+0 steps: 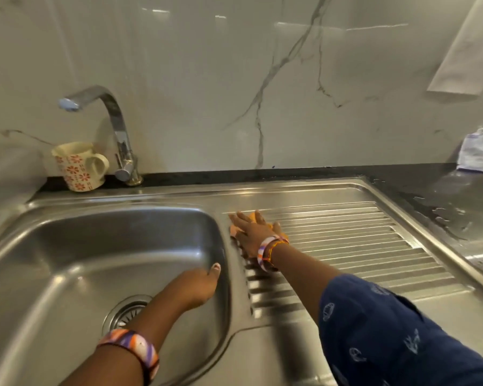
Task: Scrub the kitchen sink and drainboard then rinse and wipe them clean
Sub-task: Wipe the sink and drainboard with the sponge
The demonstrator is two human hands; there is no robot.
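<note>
Here, at mid-frame, the right hand (251,229) lies flat with fingers spread, pressing an orange cloth (236,229) onto the ribbed drainboard (354,243) just beside the sink (76,246); the left hand (198,285) grips the basin's right wall, thumb over the rim; upper left — a tap (115,118) and a flowered mug (77,165).

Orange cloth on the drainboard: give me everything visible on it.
The orange cloth is small, soft-looking and bunched, mostly hidden under the right hand, whose straight, spread fingers press it flat. Only orange edges show, past the fingertips and at both sides of the palm. It lies on the ribbed steel drainboard, at the ribs' far left end, beside the sink bowl's right rim. Wetness can't be judged.
</note>
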